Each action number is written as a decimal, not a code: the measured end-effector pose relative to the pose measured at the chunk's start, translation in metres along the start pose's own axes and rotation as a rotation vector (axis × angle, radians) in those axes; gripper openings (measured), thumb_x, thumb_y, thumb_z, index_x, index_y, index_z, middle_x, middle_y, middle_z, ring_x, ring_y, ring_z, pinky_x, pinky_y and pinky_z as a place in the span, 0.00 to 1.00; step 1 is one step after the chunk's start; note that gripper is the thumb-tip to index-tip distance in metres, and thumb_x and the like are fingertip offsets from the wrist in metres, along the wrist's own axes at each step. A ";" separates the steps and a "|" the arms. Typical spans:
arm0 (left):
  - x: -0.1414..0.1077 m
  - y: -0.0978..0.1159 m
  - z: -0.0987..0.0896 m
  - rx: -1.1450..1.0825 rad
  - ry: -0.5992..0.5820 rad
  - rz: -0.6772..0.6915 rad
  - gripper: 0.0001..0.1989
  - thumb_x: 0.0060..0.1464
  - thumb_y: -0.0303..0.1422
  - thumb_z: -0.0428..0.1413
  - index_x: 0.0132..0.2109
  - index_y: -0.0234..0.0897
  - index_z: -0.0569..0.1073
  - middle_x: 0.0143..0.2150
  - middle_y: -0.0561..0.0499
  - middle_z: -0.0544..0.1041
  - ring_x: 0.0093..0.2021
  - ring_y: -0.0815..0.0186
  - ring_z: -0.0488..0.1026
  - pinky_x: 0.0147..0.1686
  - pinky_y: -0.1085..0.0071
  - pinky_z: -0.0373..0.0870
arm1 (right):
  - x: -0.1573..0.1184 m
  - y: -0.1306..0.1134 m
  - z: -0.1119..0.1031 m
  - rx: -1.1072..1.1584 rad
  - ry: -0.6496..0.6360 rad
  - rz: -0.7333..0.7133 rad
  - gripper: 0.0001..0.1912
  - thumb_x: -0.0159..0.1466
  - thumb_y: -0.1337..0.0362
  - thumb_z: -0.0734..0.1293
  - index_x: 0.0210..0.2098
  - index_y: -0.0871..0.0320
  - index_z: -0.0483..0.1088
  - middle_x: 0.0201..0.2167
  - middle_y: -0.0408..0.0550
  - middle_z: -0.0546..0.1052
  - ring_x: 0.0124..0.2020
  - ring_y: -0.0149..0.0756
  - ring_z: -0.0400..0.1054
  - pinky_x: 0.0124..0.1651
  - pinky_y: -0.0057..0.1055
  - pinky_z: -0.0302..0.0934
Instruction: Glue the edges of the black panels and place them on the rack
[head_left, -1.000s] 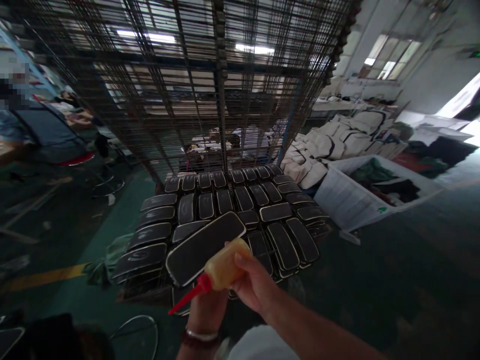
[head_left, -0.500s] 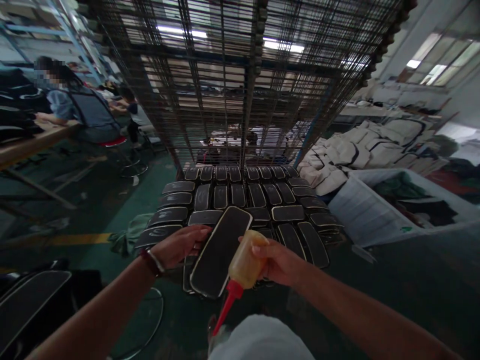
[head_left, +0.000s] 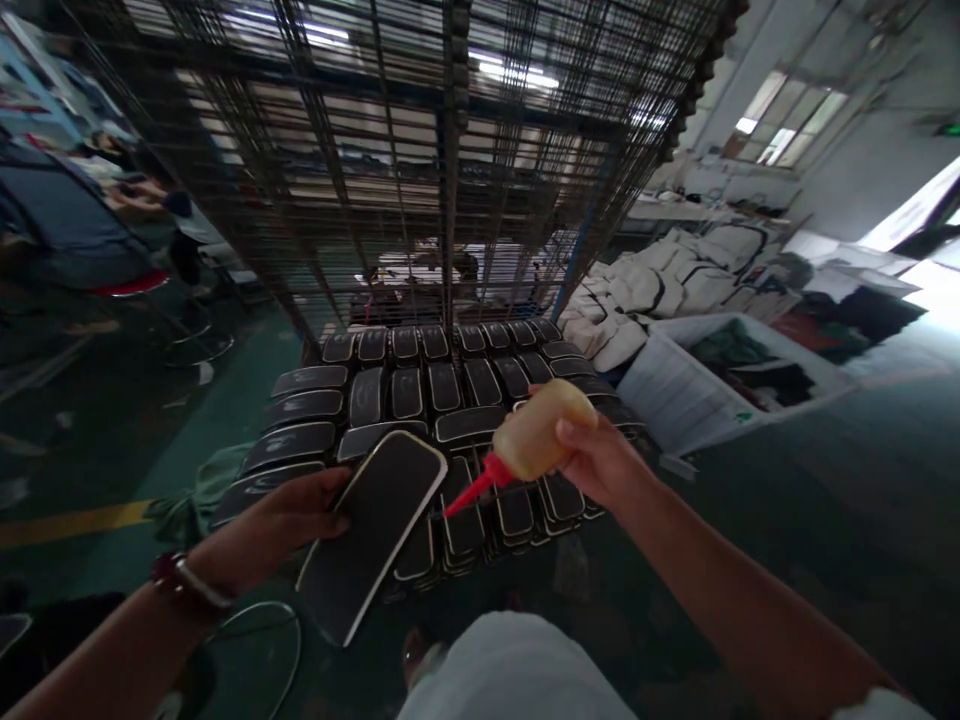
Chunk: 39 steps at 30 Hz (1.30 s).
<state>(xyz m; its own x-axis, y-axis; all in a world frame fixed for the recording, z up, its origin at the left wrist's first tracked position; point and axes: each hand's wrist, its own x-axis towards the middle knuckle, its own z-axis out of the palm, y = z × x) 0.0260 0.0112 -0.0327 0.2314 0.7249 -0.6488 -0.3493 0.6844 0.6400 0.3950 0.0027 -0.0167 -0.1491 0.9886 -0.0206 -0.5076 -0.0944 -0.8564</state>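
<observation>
My left hand (head_left: pixel 292 515) grips the left edge of a long black panel (head_left: pixel 379 525) with rounded corners and a pale rim. The panel is tilted, raised over the near left of the stacked panels. In my right hand (head_left: pixel 592 450) is a squeeze bottle (head_left: pixel 545 428) of yellowish liquid. Its red nozzle (head_left: pixel 476 485) points down and left, a little right of the held panel and apart from it. Below lie rows of similar black panels (head_left: pixel 444 385), stacked in piles with pale edges.
A tall wire rack (head_left: pixel 450 150) rises behind the piles. To the right stand a white bin (head_left: pixel 667 400) holding dark and green cloth and a heap of pale padded pieces (head_left: pixel 675 275). Green cloth (head_left: pixel 195 495) lies on the floor at left, near a red-seated stool (head_left: pixel 135 284).
My left hand has taken hold of the panel and moved it left. My right hand has shifted right and up, with the bottle turned more level. The view has swung right.
</observation>
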 end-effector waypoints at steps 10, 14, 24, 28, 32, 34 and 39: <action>-0.003 -0.003 -0.013 -0.123 -0.007 -0.162 0.35 0.50 0.08 0.52 0.59 0.37 0.83 0.39 0.40 0.88 0.47 0.39 0.88 0.39 0.42 0.86 | 0.011 -0.025 0.010 -0.272 -0.020 -0.197 0.35 0.49 0.60 0.89 0.54 0.52 0.79 0.43 0.47 0.82 0.45 0.46 0.77 0.41 0.37 0.74; -0.002 -0.004 -0.015 -0.158 0.002 -0.180 0.34 0.47 0.06 0.54 0.53 0.39 0.86 0.36 0.42 0.88 0.46 0.38 0.88 0.36 0.44 0.86 | 0.008 -0.019 0.008 -0.285 -0.016 -0.178 0.35 0.49 0.60 0.89 0.53 0.51 0.78 0.43 0.47 0.82 0.46 0.47 0.77 0.45 0.40 0.74; 0.002 -0.015 -0.014 -0.132 -0.004 -0.083 0.37 0.45 0.05 0.54 0.57 0.36 0.83 0.41 0.38 0.89 0.39 0.41 0.89 0.34 0.45 0.86 | 0.007 0.007 0.009 -0.200 0.183 -0.258 0.28 0.53 0.56 0.86 0.49 0.53 0.78 0.39 0.44 0.81 0.35 0.39 0.74 0.32 0.30 0.70; 0.005 -0.019 -0.011 -0.173 0.007 -0.093 0.38 0.45 0.05 0.55 0.59 0.37 0.82 0.40 0.38 0.89 0.37 0.40 0.89 0.32 0.44 0.86 | 0.005 0.017 0.009 -0.177 0.232 -0.230 0.25 0.53 0.55 0.86 0.45 0.55 0.78 0.35 0.43 0.79 0.32 0.37 0.73 0.25 0.27 0.67; 0.003 -0.017 -0.001 -0.163 0.029 -0.097 0.40 0.44 0.01 0.53 0.58 0.36 0.83 0.38 0.39 0.89 0.35 0.42 0.88 0.30 0.48 0.87 | -0.001 0.026 0.008 -0.147 0.254 -0.208 0.24 0.54 0.56 0.86 0.45 0.55 0.78 0.35 0.44 0.80 0.33 0.38 0.74 0.26 0.27 0.68; 0.000 -0.015 0.006 -0.153 0.046 -0.094 0.41 0.44 0.00 0.53 0.59 0.36 0.83 0.37 0.40 0.89 0.34 0.44 0.88 0.29 0.51 0.87 | -0.004 0.030 0.008 -0.129 0.255 -0.202 0.24 0.54 0.57 0.86 0.45 0.55 0.78 0.35 0.44 0.80 0.33 0.37 0.73 0.27 0.26 0.69; -0.002 -0.014 0.012 -0.126 0.051 -0.089 0.40 0.43 0.00 0.55 0.59 0.33 0.82 0.36 0.40 0.89 0.30 0.46 0.88 0.29 0.53 0.87 | -0.012 0.040 0.013 -0.103 0.262 -0.190 0.23 0.56 0.57 0.86 0.46 0.55 0.79 0.36 0.44 0.80 0.34 0.37 0.74 0.28 0.27 0.69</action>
<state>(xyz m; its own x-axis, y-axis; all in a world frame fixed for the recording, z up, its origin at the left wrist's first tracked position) 0.0417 0.0012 -0.0359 0.2215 0.6545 -0.7229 -0.4414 0.7283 0.5242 0.3659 -0.0144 -0.0438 0.1695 0.9852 0.0239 -0.4153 0.0934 -0.9049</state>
